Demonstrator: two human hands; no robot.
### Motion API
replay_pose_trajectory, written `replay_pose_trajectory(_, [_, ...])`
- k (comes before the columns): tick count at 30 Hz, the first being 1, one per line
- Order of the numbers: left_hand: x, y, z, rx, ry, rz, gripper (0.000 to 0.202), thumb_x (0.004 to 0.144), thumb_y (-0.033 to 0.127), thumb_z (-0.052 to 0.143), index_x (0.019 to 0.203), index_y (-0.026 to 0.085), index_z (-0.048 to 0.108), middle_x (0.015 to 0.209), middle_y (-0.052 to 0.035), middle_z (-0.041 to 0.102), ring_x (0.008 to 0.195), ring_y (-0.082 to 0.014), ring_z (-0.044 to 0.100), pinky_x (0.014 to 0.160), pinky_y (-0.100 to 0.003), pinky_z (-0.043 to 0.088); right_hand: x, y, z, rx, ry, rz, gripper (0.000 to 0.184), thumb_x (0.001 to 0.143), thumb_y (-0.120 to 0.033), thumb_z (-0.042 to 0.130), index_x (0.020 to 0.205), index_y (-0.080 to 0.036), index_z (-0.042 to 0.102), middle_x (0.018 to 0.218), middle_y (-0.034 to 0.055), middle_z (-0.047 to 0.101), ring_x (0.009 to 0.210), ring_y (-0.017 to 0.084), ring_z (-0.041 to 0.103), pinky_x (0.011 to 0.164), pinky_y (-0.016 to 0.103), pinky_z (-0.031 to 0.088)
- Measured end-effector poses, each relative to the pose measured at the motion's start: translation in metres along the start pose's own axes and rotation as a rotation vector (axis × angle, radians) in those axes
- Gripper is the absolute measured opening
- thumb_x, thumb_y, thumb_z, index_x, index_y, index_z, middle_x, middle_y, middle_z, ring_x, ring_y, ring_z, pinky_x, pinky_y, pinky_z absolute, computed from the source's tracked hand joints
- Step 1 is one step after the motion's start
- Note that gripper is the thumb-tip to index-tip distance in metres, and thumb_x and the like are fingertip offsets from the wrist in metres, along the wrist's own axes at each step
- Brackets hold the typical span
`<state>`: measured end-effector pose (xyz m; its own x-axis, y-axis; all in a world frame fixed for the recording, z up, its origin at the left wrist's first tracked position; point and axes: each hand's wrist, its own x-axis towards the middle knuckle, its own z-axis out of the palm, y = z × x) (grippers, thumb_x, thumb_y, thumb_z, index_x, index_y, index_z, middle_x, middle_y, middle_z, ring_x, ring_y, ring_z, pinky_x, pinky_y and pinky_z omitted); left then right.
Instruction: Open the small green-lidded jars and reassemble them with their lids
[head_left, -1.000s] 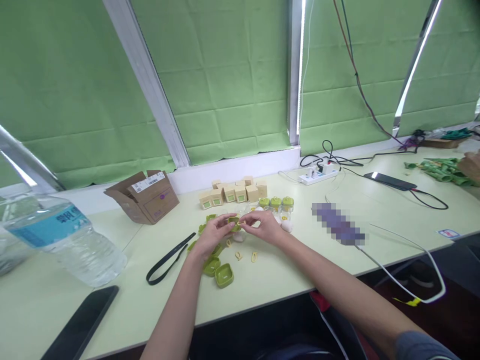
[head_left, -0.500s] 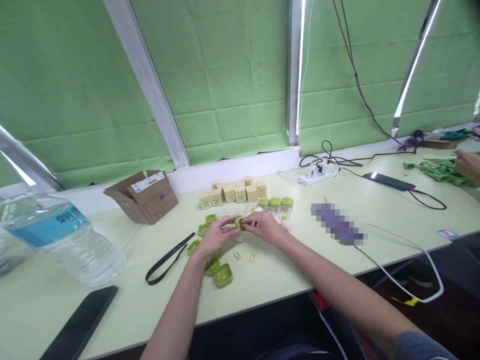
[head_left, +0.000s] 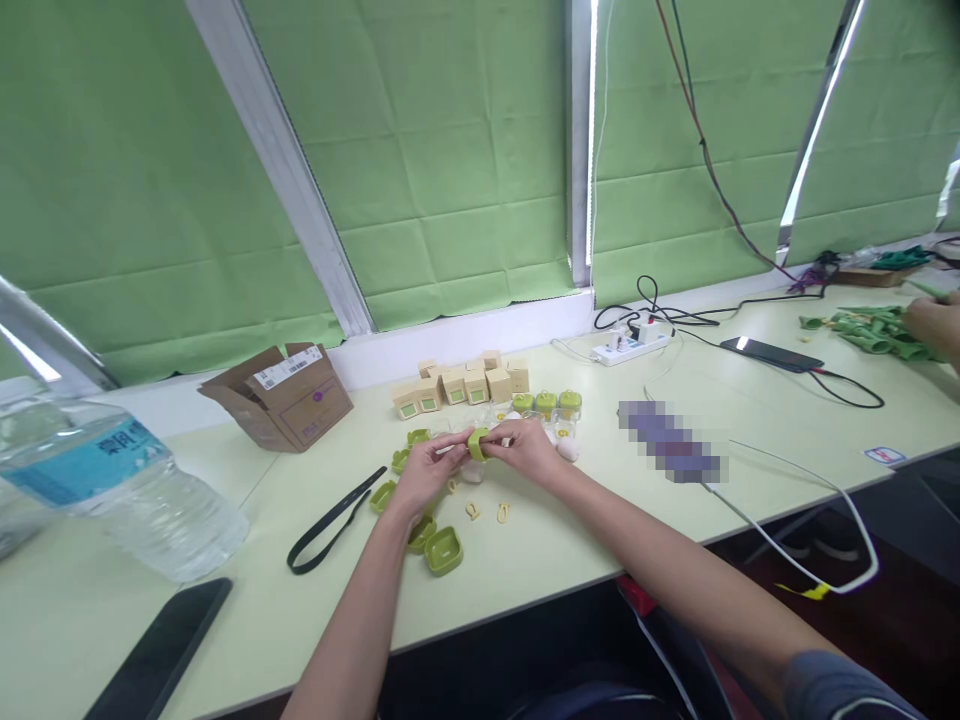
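Above the middle of the table, a small olive-green square lid (head_left: 478, 444) is gripped between both hands. My left hand (head_left: 427, 472) pinches its left side. The fingertips of my right hand (head_left: 525, 448) press against its right side; whether they also hold a small part is hidden. Several similar green lids lie hollow side up beside my left forearm, the closest being a green lid (head_left: 443, 550). Just below the hands are a yellow loop (head_left: 503, 513) and another small yellow loop (head_left: 472, 511). Past my right hand stand clear little boxes, some topped with a green lid (head_left: 570, 404).
Small cardboard boxes (head_left: 474, 386) stand behind the hands. To the left are an open carton (head_left: 281, 398), a black strap (head_left: 330, 525), a water bottle (head_left: 127, 480) and a phone (head_left: 161, 650). A power strip (head_left: 631, 347) and cables lie right; another person's hand (head_left: 934, 325) is farther right.
The green lid has turned between my fingers, showing more of its outer side. My hands stay in nearly the same place, and the view has shifted slightly.
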<state>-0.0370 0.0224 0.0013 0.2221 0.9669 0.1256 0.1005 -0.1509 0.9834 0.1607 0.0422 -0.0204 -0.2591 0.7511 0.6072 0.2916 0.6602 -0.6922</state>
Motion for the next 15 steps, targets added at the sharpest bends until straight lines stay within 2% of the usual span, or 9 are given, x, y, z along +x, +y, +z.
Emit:
replay_pose_trajectory(3, [0.000, 0.001, 0.002, 0.016, 0.020, 0.003, 0.050, 0.070, 0.045, 0.081, 0.110, 0.016, 0.074, 0.106, -0.0118, 0.074, 0.092, -0.0243, 0.071, 0.092, -0.042, 0.054, 0.000, 0.003, 0.002, 0.061, -0.012, -0.009, 0.009, 0.083, -0.024, 0.072, 0.086, -0.025, 0.081, 0.081, 0.0019, 0.077, 0.070, 0.015, 0.069, 0.066, 0.024, 0.048])
replay_pose_trajectory(7, [-0.003, 0.007, 0.006, 0.074, 0.051, 0.010, 0.047, 0.072, 0.044, 0.079, 0.109, 0.017, 0.070, 0.103, -0.0105, 0.073, 0.086, -0.0217, 0.070, 0.078, -0.034, 0.055, 0.001, 0.004, 0.004, 0.110, -0.020, -0.008, 0.010, 0.081, -0.029, 0.075, 0.088, -0.024, 0.081, 0.084, 0.0028, 0.078, 0.071, 0.016, 0.069, 0.065, 0.024, 0.049])
replay_pose_trajectory(11, [-0.006, 0.013, 0.009, 0.060, 0.063, 0.045, 0.047, 0.073, 0.045, 0.077, 0.111, 0.018, 0.066, 0.098, -0.0069, 0.068, 0.088, -0.0198, 0.069, 0.075, -0.029, 0.055, 0.001, -0.001, -0.002, 0.163, -0.012, -0.049, 0.017, 0.083, -0.037, 0.073, 0.089, -0.023, 0.081, 0.082, 0.0043, 0.078, 0.069, 0.016, 0.068, 0.060, 0.023, 0.049])
replay_pose_trajectory(15, [-0.008, 0.015, 0.011, 0.047, 0.100, 0.072, 0.045, 0.075, 0.042, 0.075, 0.111, 0.019, 0.062, 0.097, -0.0050, 0.064, 0.087, -0.0178, 0.067, 0.068, -0.025, 0.053, 0.002, -0.008, -0.012, 0.159, 0.093, -0.004, 0.024, 0.087, -0.040, 0.066, 0.095, -0.021, 0.079, 0.083, 0.0059, 0.077, 0.070, 0.016, 0.068, 0.057, 0.023, 0.049])
